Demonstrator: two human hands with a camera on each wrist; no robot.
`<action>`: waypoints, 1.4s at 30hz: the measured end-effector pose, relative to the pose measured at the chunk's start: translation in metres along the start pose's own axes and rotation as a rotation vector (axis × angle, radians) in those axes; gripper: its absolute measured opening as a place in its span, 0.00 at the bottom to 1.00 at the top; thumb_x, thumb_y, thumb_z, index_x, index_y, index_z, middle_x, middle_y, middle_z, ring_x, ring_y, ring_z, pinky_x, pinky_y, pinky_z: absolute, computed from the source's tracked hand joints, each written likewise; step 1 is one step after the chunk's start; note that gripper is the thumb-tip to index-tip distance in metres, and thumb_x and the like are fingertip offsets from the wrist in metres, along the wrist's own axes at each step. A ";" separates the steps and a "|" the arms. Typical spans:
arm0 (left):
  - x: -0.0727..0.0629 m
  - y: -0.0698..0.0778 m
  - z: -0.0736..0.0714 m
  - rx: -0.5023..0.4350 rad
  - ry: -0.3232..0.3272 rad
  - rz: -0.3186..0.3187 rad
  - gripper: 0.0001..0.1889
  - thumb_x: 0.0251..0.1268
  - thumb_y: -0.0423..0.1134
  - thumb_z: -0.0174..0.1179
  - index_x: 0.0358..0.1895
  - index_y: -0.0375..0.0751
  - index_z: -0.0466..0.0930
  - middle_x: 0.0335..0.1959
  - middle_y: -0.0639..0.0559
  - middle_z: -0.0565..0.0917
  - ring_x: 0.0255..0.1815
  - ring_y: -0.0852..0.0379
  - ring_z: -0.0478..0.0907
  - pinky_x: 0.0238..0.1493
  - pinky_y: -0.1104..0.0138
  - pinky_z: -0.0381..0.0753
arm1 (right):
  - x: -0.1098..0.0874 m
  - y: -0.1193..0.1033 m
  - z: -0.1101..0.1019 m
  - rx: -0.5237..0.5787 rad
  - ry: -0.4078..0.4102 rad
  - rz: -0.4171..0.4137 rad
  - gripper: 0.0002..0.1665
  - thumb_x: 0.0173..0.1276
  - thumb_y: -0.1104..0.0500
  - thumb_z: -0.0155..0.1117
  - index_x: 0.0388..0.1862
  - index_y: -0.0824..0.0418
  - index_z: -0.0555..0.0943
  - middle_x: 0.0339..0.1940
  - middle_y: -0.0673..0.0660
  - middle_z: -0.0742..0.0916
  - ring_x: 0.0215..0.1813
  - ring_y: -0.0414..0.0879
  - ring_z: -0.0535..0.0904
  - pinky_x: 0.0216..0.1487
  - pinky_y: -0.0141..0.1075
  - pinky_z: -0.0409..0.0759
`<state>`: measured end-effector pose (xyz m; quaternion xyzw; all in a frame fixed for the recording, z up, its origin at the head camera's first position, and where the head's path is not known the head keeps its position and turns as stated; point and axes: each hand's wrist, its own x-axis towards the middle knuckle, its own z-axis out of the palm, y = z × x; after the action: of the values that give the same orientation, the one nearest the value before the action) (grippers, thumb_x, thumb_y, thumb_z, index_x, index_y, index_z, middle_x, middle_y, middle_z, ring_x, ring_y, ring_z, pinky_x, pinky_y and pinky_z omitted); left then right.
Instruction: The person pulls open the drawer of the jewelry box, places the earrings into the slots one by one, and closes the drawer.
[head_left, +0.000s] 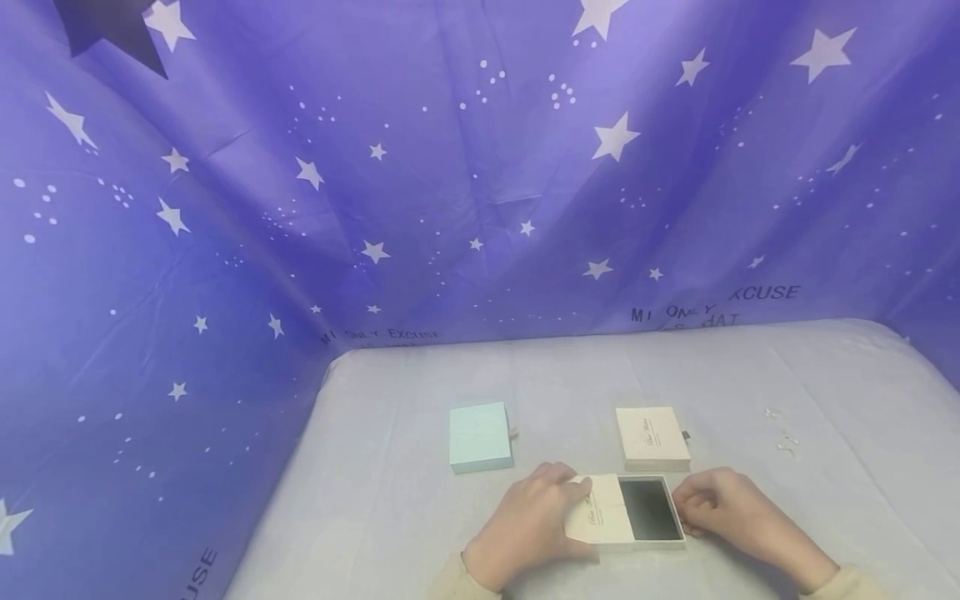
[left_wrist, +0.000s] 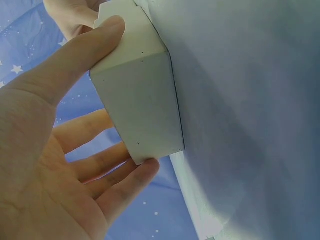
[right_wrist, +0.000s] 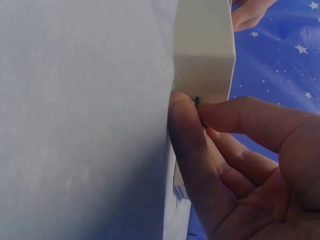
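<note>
A cream drawer-style gift box (head_left: pixel 609 518) with dark script on its lid lies near the front of the table. Its drawer (head_left: pixel 651 510) is pulled partway out to the right, showing a dark lining with nothing on it. My left hand (head_left: pixel 531 515) grips the box's outer sleeve from the left, thumb on one side and fingers on the other. At the drawer's right end, my right hand (head_left: pixel 731 510) pinches a small dark pull tab (right_wrist: pixel 197 101) between thumb and index finger. The sleeve's plain end (left_wrist: pixel 142 105) faces my left palm.
Behind the held box stands a second cream box (head_left: pixel 651 433) with a dark tab. A pale turquoise box (head_left: pixel 480 435) with a ribbon tab is further left. Several small shiny pieces (head_left: pixel 786 440) lie at right on the pale tablecloth (head_left: pixel 390 492). A starry purple-blue curtain (head_left: pixel 480 192) surrounds the table.
</note>
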<state>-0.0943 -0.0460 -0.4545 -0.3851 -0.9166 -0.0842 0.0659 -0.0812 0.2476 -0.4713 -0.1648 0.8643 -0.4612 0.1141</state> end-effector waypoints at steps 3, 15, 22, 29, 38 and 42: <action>0.000 -0.001 0.000 -0.005 -0.008 -0.005 0.41 0.39 0.65 0.75 0.60 0.49 0.81 0.52 0.57 0.82 0.51 0.63 0.77 0.47 0.75 0.79 | 0.001 0.000 0.000 -0.012 0.001 0.008 0.07 0.61 0.70 0.60 0.36 0.69 0.84 0.24 0.48 0.87 0.26 0.33 0.80 0.29 0.30 0.81; 0.000 -0.001 -0.001 -0.005 -0.003 -0.009 0.40 0.39 0.65 0.75 0.59 0.50 0.82 0.52 0.58 0.82 0.50 0.64 0.76 0.45 0.76 0.79 | 0.000 -0.011 -0.008 -0.254 0.109 0.044 0.05 0.65 0.59 0.67 0.39 0.56 0.86 0.31 0.43 0.86 0.33 0.29 0.77 0.37 0.32 0.80; 0.000 -0.001 -0.002 -0.007 -0.005 -0.012 0.40 0.39 0.65 0.75 0.59 0.51 0.82 0.52 0.58 0.82 0.50 0.64 0.77 0.45 0.76 0.79 | 0.001 -0.019 -0.024 -0.293 0.193 0.100 0.11 0.64 0.59 0.69 0.43 0.63 0.85 0.34 0.49 0.88 0.33 0.35 0.81 0.36 0.33 0.82; -0.001 -0.001 -0.002 0.000 0.005 -0.005 0.40 0.38 0.65 0.76 0.59 0.51 0.82 0.51 0.58 0.82 0.49 0.64 0.77 0.45 0.77 0.78 | 0.002 -0.019 -0.041 -0.359 0.279 0.090 0.14 0.64 0.61 0.69 0.45 0.67 0.84 0.36 0.55 0.89 0.34 0.40 0.82 0.37 0.37 0.83; -0.001 -0.001 -0.001 0.001 0.002 -0.002 0.39 0.38 0.65 0.75 0.58 0.52 0.82 0.51 0.59 0.82 0.50 0.65 0.76 0.46 0.77 0.78 | 0.005 -0.017 -0.059 -0.395 0.324 0.066 0.17 0.65 0.62 0.67 0.49 0.72 0.81 0.40 0.64 0.88 0.38 0.52 0.84 0.39 0.47 0.84; -0.002 -0.001 -0.002 0.002 0.003 -0.006 0.39 0.39 0.65 0.75 0.58 0.52 0.82 0.51 0.59 0.82 0.51 0.65 0.76 0.46 0.77 0.78 | 0.008 -0.016 -0.068 -0.411 0.337 0.055 0.19 0.65 0.63 0.66 0.51 0.74 0.80 0.40 0.68 0.87 0.38 0.58 0.85 0.42 0.57 0.82</action>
<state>-0.0938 -0.0480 -0.4532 -0.3823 -0.9177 -0.0840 0.0673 -0.1097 0.2877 -0.4212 -0.0816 0.9508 -0.2939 -0.0548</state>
